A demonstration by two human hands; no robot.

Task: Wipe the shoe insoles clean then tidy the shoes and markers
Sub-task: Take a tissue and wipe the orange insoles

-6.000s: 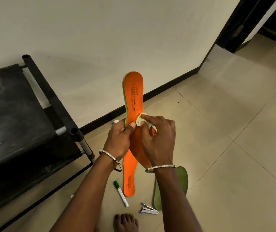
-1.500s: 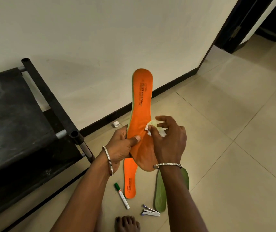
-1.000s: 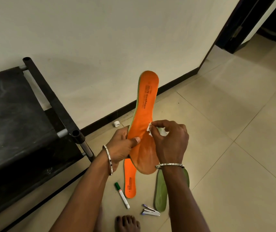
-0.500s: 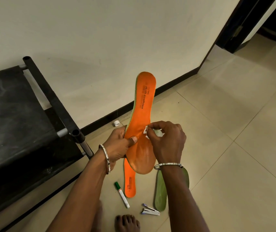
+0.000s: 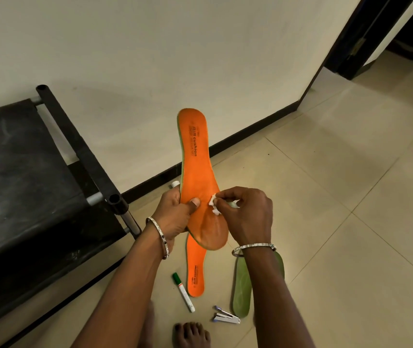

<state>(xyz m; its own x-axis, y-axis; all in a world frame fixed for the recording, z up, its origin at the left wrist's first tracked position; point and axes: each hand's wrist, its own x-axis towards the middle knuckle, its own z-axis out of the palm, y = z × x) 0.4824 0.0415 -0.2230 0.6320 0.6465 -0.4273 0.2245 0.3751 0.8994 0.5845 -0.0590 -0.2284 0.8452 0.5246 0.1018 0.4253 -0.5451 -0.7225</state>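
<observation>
My left hand [image 5: 175,217] grips an orange insole [image 5: 196,162] near its wide end and holds it upright, printed face toward me. My right hand [image 5: 246,214] pinches a small white wad of tissue [image 5: 213,204] against the insole's lower half. A second orange insole [image 5: 195,275] lies on the floor under the held one. A third insole, green side up [image 5: 241,290], lies to its right, partly hidden by my right forearm. A green-capped white marker [image 5: 183,292] lies left of the floor insole.
A black bench [image 5: 24,177] with a metal frame stands at the left against the wall. A small stapler [image 5: 226,318] lies near my bare foot [image 5: 191,334]. A small white cap [image 5: 175,183] sits by the skirting. A doorway opens at the upper right.
The held insole has swung back from a rightward tilt to nearly upright. My right hand with the tissue has shifted slightly along its lower half. Floor items have not moved.
</observation>
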